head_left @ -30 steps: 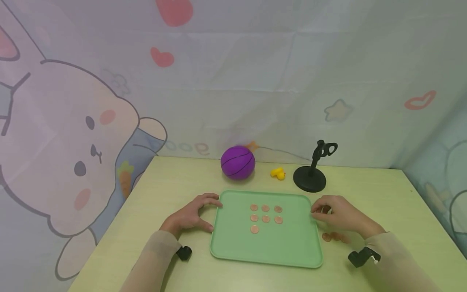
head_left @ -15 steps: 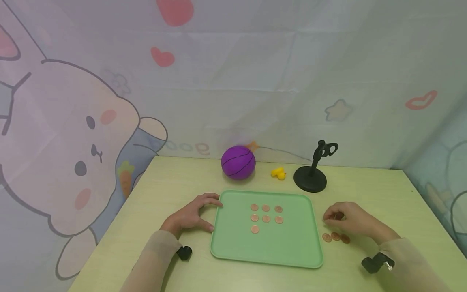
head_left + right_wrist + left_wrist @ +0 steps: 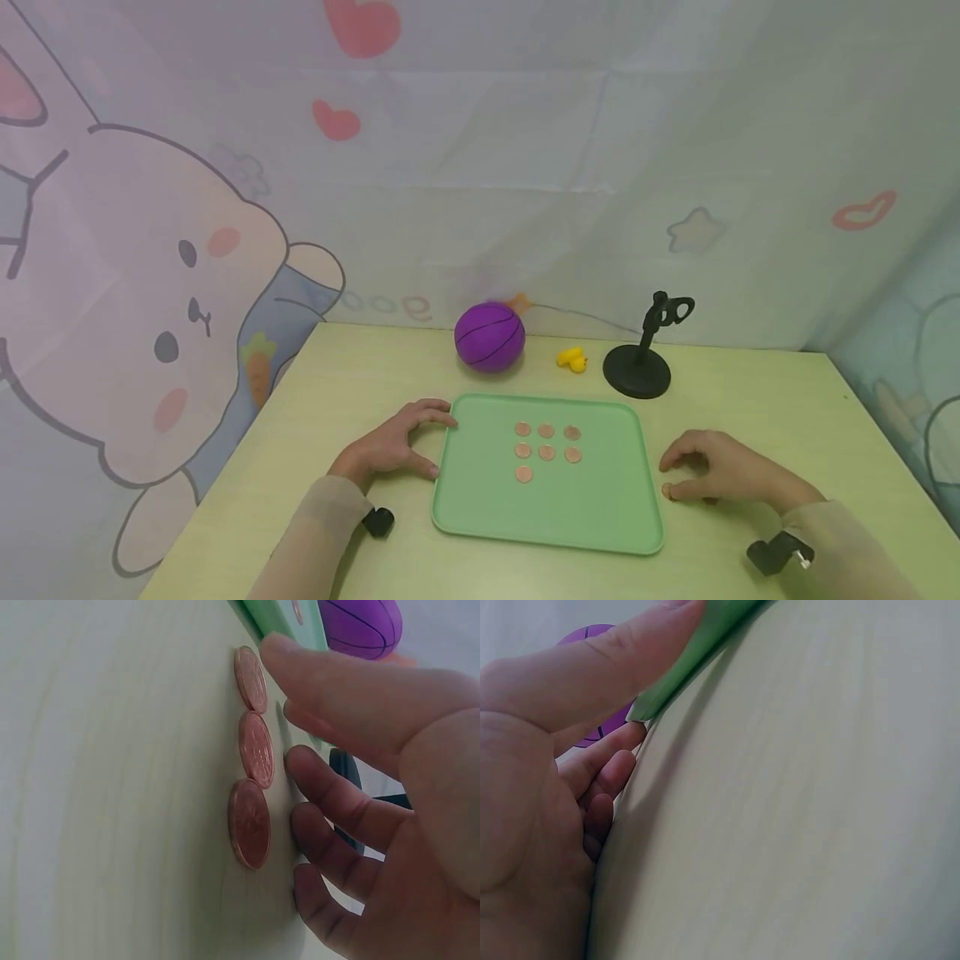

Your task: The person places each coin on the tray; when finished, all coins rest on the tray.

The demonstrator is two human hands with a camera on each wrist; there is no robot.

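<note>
A green tray [image 3: 480, 508] lies on the table with several copper coins [image 3: 546, 431] set in rows on it. My left hand [image 3: 386, 442] touches the tray's left rim, its thumb and fingers spread apart along the edge. To the right of the tray, my right hand [image 3: 716, 471] hovers low over the table, thumb parted from the loosely bent fingers. In the right wrist view, three copper coins [image 3: 256, 750] lie in a line on the table beside that hand, between the thumb side and the camera's left. Nothing shows between its fingers. From the head view, the hand mostly hides these coins.
Behind the tray are a purple ball [image 3: 490, 337], small yellow toy ducks [image 3: 573, 359] and a black stand [image 3: 637, 371] with a round base. A printed cloth backdrop [image 3: 480, 167] hangs along the table's far edge.
My right hand has drawn back from the tray's right rim, and its fingers have parted over the loose coins. The left hand and the coins on the tray have stayed put.
</note>
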